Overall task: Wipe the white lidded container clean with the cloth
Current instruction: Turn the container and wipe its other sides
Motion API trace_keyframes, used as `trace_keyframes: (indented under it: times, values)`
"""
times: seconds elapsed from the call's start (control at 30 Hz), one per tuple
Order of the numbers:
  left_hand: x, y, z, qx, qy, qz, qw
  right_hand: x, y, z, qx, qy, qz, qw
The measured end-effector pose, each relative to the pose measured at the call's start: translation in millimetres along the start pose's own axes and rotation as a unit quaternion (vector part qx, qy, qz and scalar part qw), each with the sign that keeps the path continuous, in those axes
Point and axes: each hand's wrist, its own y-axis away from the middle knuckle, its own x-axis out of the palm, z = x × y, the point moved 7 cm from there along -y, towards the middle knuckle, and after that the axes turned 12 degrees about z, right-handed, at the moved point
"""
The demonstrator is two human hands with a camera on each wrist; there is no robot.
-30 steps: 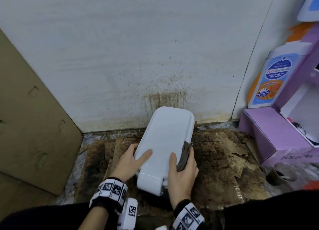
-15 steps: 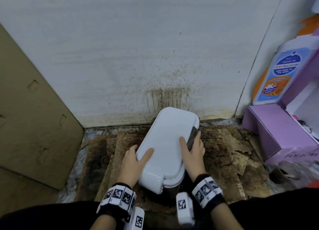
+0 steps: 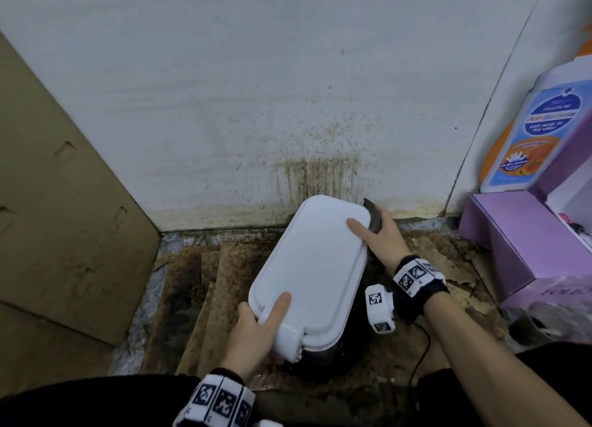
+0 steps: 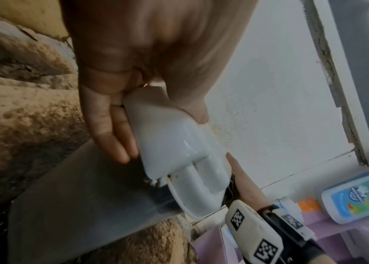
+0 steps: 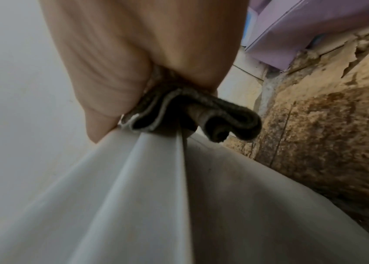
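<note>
The white lidded container (image 3: pixel 315 260) stands on stained floor boards close to the wall, its glossy lid (image 4: pixel 174 135) over a grey body (image 4: pixel 84 192). My left hand (image 3: pixel 256 327) grips the lid's near left corner, thumb on top and fingers down the side. At the far right edge my right hand (image 3: pixel 376 234) holds the dark grey cloth (image 3: pixel 373 217), thumb on the lid, and presses the folded cloth (image 5: pixel 192 110) against the lid's rim (image 5: pixel 156 187).
A dirty white wall (image 3: pixel 288 106) rises just behind the container. Brown cardboard (image 3: pixel 57 202) leans on the left. A purple box (image 3: pixel 525 244) and a wash bottle (image 3: pixel 528 135) crowd the right. A black cable (image 3: pixel 419 349) trails by my right forearm.
My right hand has slid the cloth along the container's right edge from the near end to the far corner. The left hand has shifted down to the near left corner.
</note>
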Motion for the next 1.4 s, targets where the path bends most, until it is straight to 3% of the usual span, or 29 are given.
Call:
trace_keyframes:
  times: [0.2, 0.33, 0.53, 0.73, 0.9, 1.0, 1.13, 1.27, 1.4]
  values:
    - [-26.0, 1.1, -22.9, 0.059, -0.009, 0.016, 0.998, 4.9, 30.0, -16.8, 0.005, -0.061, -0.104, 0.993]
    - [-54.5, 0.3, -47.2, 0.059, -0.059, 0.032, 0.996, 14.4, 72.4, -23.8, 0.025, -0.062, -0.210, 0.976]
    - [-70.8, -15.7, -55.5, 0.056, -0.085, 0.074, 0.992, 45.4, 124.8, -37.0, 0.042, -0.061, -0.310, 0.948]
    - [-79.8, -24.8, -40.6, 0.023, -0.120, -0.005, 0.993, 51.3, 117.0, -34.7, 0.029, -0.019, -0.293, 0.955]
    - [-83.0, -17.9, -30.5, -0.028, -0.177, -0.075, 0.981, 35.8, 94.0, -42.4, 0.041, -0.057, -0.228, 0.971]
    - [-73.9, -8.9, -15.0, -0.060, -0.127, -0.095, 0.985, 25.8, 76.8, -35.0, 0.039, -0.098, -0.159, 0.982]
    - [-68.0, -4.8, -13.0, -0.047, -0.088, -0.101, 0.990, 13.5, 65.2, -29.5, 0.035, -0.067, -0.107, 0.991]
    - [-69.8, -8.4, -18.6, -0.028, -0.074, -0.078, 0.994, 13.5, 78.7, -26.0, 0.015, -0.074, -0.147, 0.986]
    - [-70.7, -14.1, -41.2, 0.034, -0.082, -0.048, 0.995, 14.8, 107.9, -38.0, 0.018, -0.059, -0.262, 0.963]
